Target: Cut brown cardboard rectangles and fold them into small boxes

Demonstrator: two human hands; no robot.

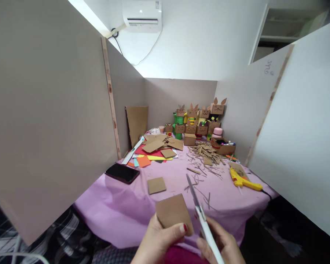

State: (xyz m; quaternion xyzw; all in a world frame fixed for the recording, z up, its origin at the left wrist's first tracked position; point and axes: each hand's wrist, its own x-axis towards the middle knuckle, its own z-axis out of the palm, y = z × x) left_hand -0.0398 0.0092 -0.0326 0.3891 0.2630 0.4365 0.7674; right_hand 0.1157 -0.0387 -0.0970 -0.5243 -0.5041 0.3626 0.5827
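Head view, looking down: the left hand [158,242] has its grip closed on a cardboard piece [173,213], the thumb with its red nail pressed on the lower right corner and the fingers behind. That piece is held up just above the near edge of the surface [121,205], which is draped in a purple cloth. Just beside it, the right hand [222,245] has its grip closed around the white handles of a pair of scissors [199,211]; the blades point up and away, shut or nearly so, with their edge close to the right side of the held piece, though whether they touch cannot be told.

Beyond the hands, a smaller cardboard square [156,185] lies flat on the cloth. To its left, near the surface's edge, rests a dark phone [122,172]. Farther back on the left lies a heap of coloured paper sheets [151,156] with cardboard offcuts on top. At the centre right is a scatter of thin cardboard strips [205,154], and to the right of them a yellow glue gun [243,181] lies on its side. At the far end stand cardboard box figures [199,119] with ears and drawn faces, stacked in rows. Plain partition boards [44,117] enclose the surface on both sides.
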